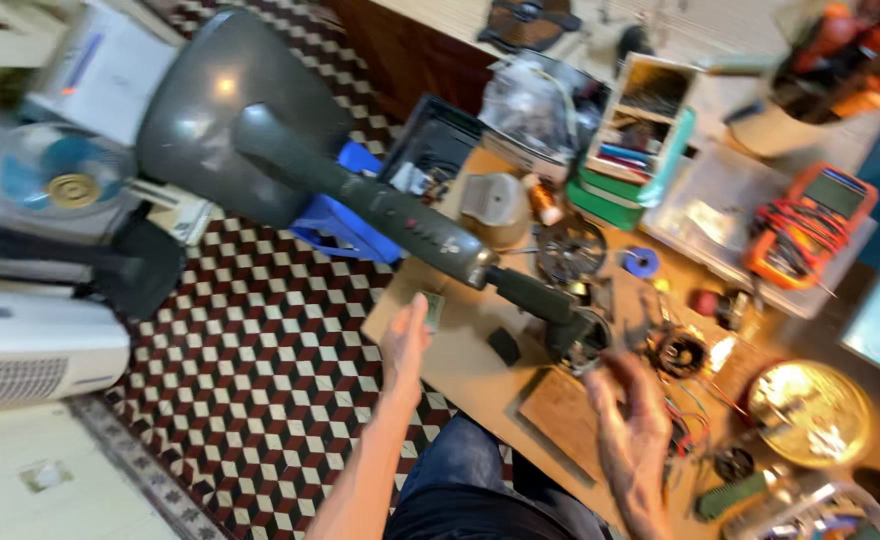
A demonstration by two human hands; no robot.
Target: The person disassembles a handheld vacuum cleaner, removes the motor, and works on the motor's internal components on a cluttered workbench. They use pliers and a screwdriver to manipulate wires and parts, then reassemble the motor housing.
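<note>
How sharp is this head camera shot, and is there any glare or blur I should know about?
Head view: tilted and motion-blurred throughout, worst at the right hand and the clutter on the workbench; a bright glare spot sits on the fan base, and the round metal dish at lower right is blown out; the left hand and the checkered floor read somewhat clearer.

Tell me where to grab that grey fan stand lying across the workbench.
Probably grip the fan stand at its thick mid-column with the buttons, coming from above. Its round base overhangs the floor, so the weight sits there. The right hand is at the thin end, the left hand below the column.
</note>
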